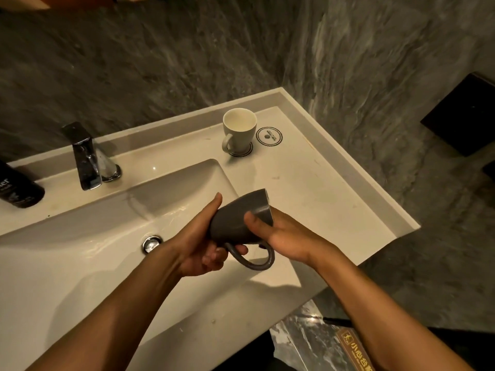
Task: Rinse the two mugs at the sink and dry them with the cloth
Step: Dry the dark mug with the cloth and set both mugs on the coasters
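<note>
Gripping the grey mug (pixel 235 223) from both sides, the fingers (pixel 214 257) of the left hand (pixel 199 245) curl under its body near the handle, thumb laid along the top, while the right hand (pixel 284 236) cups the far side, thumb pressed on the wall. The mug lies tilted on its side at the centre of the frame, base toward the upper right, handle hanging down, over the right edge of the sink (pixel 80 250). A white mug (pixel 238 131) stands upright on a round coaster on the surface (pixel 321 188), above centre. The tap (pixel 85 156) stands at upper left, with a dark bottle (pixel 18 188) at the left edge.
</note>
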